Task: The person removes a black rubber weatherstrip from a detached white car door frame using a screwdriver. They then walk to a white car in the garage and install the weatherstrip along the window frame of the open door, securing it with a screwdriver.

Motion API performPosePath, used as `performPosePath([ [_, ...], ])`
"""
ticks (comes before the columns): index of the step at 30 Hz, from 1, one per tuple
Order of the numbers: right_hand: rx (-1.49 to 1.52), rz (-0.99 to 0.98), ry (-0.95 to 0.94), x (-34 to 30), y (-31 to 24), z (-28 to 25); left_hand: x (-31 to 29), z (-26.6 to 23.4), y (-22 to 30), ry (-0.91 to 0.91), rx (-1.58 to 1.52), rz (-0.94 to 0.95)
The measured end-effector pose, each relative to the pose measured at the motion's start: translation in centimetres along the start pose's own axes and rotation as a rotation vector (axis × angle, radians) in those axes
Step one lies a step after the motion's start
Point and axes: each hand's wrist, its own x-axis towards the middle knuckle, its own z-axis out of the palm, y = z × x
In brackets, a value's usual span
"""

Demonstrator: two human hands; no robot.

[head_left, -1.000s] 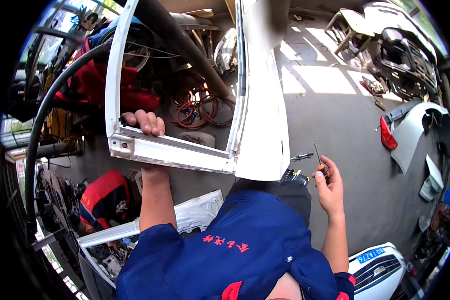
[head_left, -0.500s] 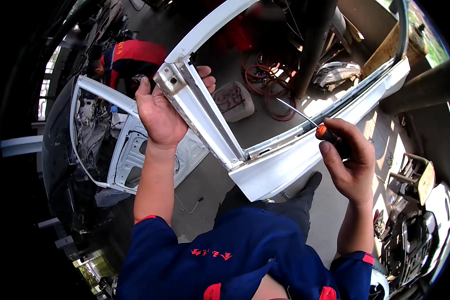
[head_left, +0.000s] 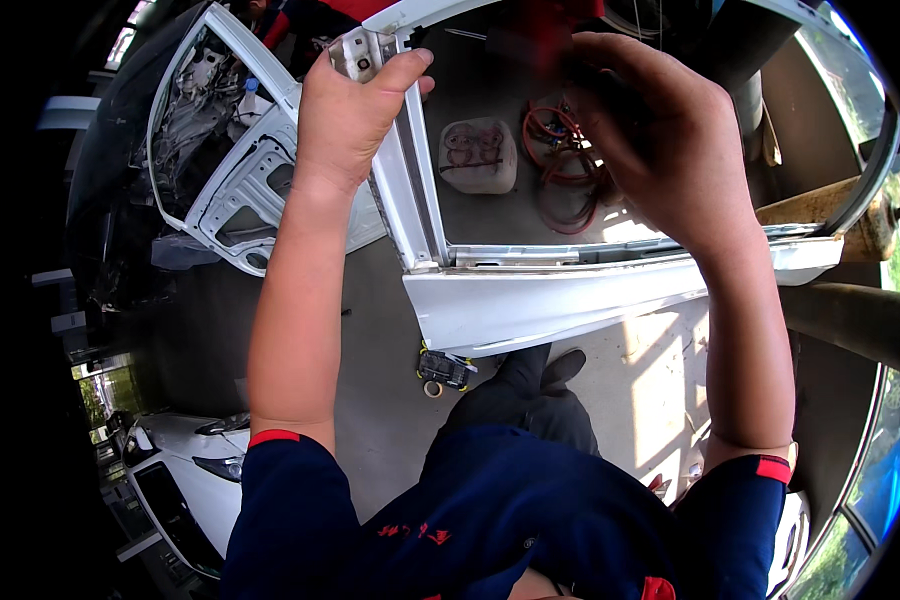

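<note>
A white car door frame (head_left: 530,290) is held up in front of the person, its window opening empty and its lower sill running from centre to the right edge of the view. The upright pillar of the frame rises toward the top, and its upper corner, a bare metal bracket end, sits at the top just left of centre.

The left hand (head_left: 345,110) is clenched around that upright near its top corner, fingers wrapped over the far side and thumb lying across the top edge. The right hand (head_left: 660,140) is raised inside the window opening, fingers curled inward and close together; something dark and reddish blurs at its fingertips, but whether it grips anything cannot be told.

Through the window opening, on the grey concrete floor (head_left: 380,400), lie a flat pale pad (head_left: 478,155) and a tangle of red cable (head_left: 560,170). Below the door's lower edge, a small black and yellow tool (head_left: 443,368) rests on the floor just beside the person's dark shoe (head_left: 545,368). Another white door shell (head_left: 245,170), its inner side showing cut-outs, leans at the upper left. A white car front (head_left: 185,470) shows at lower left. The person wears a dark blue short-sleeved shirt (head_left: 490,520) with red cuff trim.
</note>
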Motion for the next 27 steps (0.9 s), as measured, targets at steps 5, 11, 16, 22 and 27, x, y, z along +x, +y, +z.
performPosePath([
  [5, -0.100, -0.092, -0.029, 1.4, 0.7, 0.1, -1.0, 1.2, 0.8, 0.103, 0.123, 0.119],
  [11, -0.150, -0.111, -0.068, 2.5, 1.0, -0.3, -0.5, 1.6, -0.3, 0.191, 0.067, 0.123],
  [16, -0.241, -0.225, -0.055, 3.2, 1.8, -0.2, -3.0, 2.2, -1.8, 0.672, 0.814, 0.954],
  [22, -0.333, -0.478, 0.002, 4.4, 3.6, -0.8, -3.4, 1.2, -1.0, 0.714, 0.968, 0.963],
  [27, -0.366, -0.736, 0.029, 5.3, 3.8, -0.3, -0.1, 2.8, 0.5, 0.745, 0.979, 0.892],
])
